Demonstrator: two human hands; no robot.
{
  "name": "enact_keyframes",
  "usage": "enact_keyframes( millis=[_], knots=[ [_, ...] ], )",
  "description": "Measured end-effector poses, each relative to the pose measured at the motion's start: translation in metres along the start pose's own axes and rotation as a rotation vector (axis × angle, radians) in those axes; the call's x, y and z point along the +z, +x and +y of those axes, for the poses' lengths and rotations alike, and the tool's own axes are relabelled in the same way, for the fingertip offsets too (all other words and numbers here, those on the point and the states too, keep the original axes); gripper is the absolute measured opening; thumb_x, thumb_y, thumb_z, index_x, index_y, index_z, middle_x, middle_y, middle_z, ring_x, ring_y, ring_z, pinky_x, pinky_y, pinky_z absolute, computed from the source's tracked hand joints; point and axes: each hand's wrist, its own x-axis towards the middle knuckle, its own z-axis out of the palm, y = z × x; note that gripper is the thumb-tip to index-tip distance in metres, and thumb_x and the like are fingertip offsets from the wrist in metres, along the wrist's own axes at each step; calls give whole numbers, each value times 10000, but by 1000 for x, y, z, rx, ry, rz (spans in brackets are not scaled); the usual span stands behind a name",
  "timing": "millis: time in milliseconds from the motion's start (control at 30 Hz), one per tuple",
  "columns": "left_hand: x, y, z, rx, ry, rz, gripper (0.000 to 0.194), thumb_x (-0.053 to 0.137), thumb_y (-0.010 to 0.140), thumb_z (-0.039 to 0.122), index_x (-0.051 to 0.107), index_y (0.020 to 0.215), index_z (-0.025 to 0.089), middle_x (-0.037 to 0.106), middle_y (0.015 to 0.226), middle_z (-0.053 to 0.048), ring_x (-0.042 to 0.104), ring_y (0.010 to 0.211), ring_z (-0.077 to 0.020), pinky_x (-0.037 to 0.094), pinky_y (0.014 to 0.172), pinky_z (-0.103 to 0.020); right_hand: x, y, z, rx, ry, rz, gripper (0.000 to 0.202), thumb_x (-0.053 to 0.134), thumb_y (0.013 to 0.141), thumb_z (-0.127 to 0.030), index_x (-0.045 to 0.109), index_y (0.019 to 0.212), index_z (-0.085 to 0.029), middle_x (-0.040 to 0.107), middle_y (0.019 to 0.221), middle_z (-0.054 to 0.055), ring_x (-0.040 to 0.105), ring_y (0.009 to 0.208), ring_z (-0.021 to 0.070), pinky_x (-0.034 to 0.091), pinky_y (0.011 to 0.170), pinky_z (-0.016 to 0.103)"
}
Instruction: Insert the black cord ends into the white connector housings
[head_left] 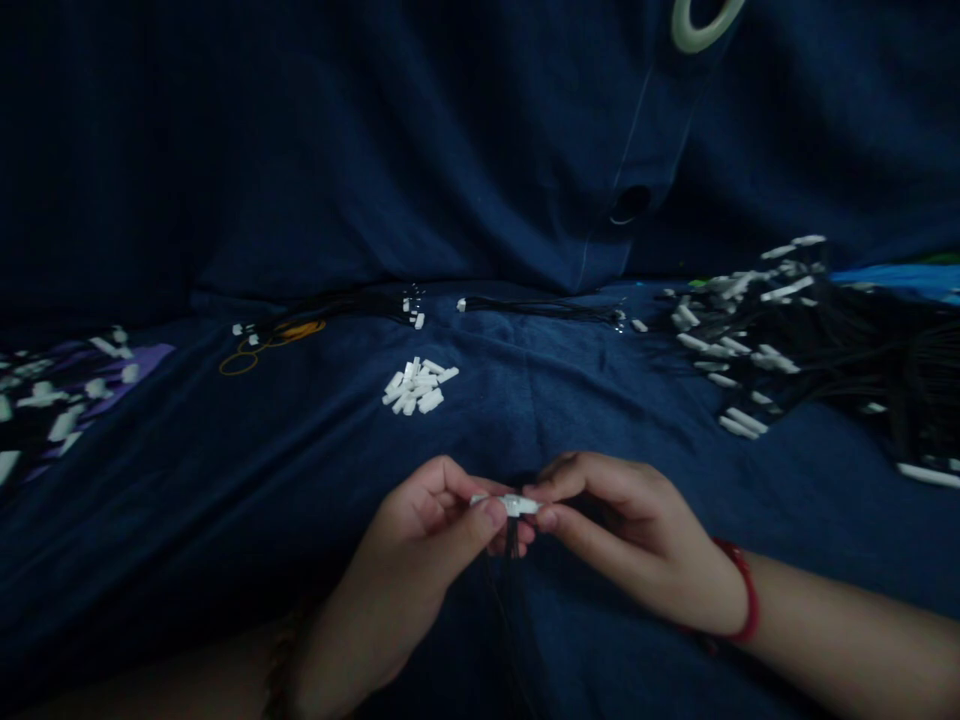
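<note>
Between my two hands is a white plastic connector (517, 505), with thin black wires (512, 545) hanging down from it. My left hand (439, 530) pinches its left part between thumb and fingers. At its right end, the thumb and forefinger of my right hand (622, 520) close on the tip. Whether the white part is one piece or two joined pieces is too small to tell. Beyond my hands lies a small pile of loose white connector housings (418, 385) on the dark blue cloth (540, 400).
Black wire bundles with white ends (540, 308) lie along the back, beside orange rubber bands (300, 330). A large heap of wired connectors (825, 340) is at right. More white connectors (67, 420) rest on purple material at far left. Blue fabric (375, 150) rises behind.
</note>
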Motion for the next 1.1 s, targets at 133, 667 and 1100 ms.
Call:
enact_keyframes(
  millis=[133, 667, 1100],
  knots=[
    [-1, 0, -1, 38, 2, -6, 87, 518, 807, 160, 508, 722, 147, 646, 728, -24, 577, 687, -114, 419, 663, -245, 0, 2, -1, -31, -10, 0, 172, 516, 803, -71, 559, 919, -191, 631, 833, 3, 591, 797, 93, 471, 731, 221],
    [-2, 0, 1, 6, -122, -77, 120, 551, 784, 130, 477, 690, 137, 660, 735, -27, 588, 670, -92, 416, 626, -209, 3, 1, -3, -107, -42, 50, 137, 506, 799, -53, 544, 887, -151, 602, 830, 23, 573, 799, 94, 460, 717, 224],
    [-8, 2, -1, 54, -84, -99, 134, 618, 718, 123, 513, 797, 146, 608, 669, 9, 577, 618, -86, 424, 607, -196, 6, -2, -5, -82, 2, 25, 168, 501, 796, -49, 529, 918, -161, 601, 833, 15, 568, 780, 93, 447, 699, 225]
  ],
)
